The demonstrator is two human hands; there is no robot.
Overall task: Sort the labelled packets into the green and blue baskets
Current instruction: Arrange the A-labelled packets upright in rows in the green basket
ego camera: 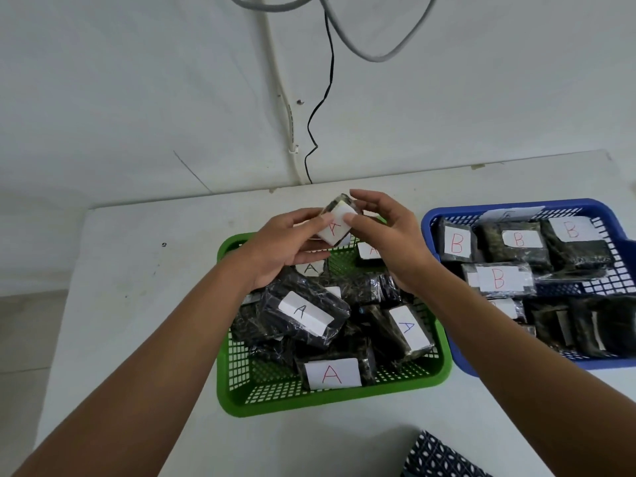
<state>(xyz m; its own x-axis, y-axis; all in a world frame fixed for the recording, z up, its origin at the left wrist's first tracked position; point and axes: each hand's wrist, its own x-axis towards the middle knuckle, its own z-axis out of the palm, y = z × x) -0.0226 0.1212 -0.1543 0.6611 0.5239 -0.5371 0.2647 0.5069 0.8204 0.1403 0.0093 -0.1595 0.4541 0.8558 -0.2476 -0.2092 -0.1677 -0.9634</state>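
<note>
A dark packet [335, 223] with a white label bearing a red A is held up over the far end of the green basket [330, 399]. My left hand [285, 246] grips its left side with thumb and fingers. My right hand [385, 235] pinches its right side, thumb on the label. The green basket holds several dark packets labelled A [332, 373]. To the right, the blue basket [433, 218] holds several packets labelled B [499, 278].
Both baskets stand on a white table [144, 304] against a white wall. Cables [320, 108] hang down the wall behind the table. A patterned dark cloth [440, 456] shows at the bottom edge. The table's left edge drops to the floor at far left.
</note>
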